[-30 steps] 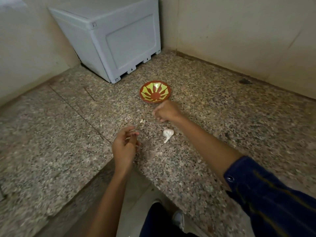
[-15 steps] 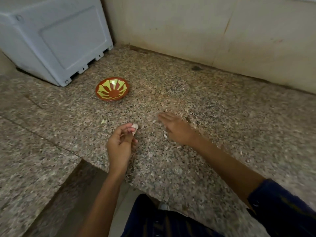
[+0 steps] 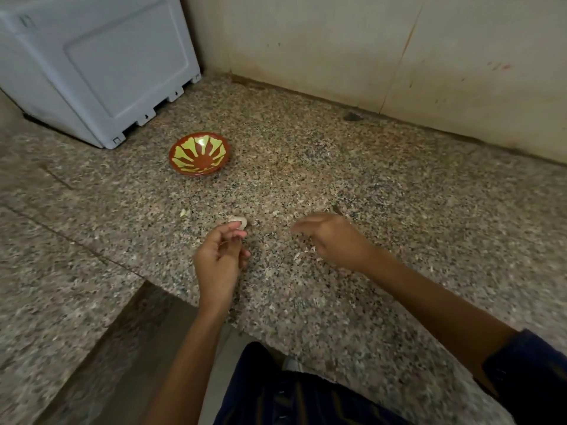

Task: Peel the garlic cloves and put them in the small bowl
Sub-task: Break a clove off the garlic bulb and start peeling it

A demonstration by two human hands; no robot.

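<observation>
Left hand (image 3: 219, 259) nearest me, grip pinching clove (image 3: 238, 222) at fingertips above tabletop (image 3: 383, 185). Right hand (image 3: 333, 237) beside it, blurred, fingers loose, holding nothing I can see; skin scraps (image 3: 306, 254) under it. Bowl (image 3: 199, 153) farther back, looks empty. I judge peeling under way; next: right-hand fingers strip skin, then carry clove to bowl.

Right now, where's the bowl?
Head view: the bowl stands on the granite counter, upper left of centre, just right of the grey box and beyond both hands.
</observation>
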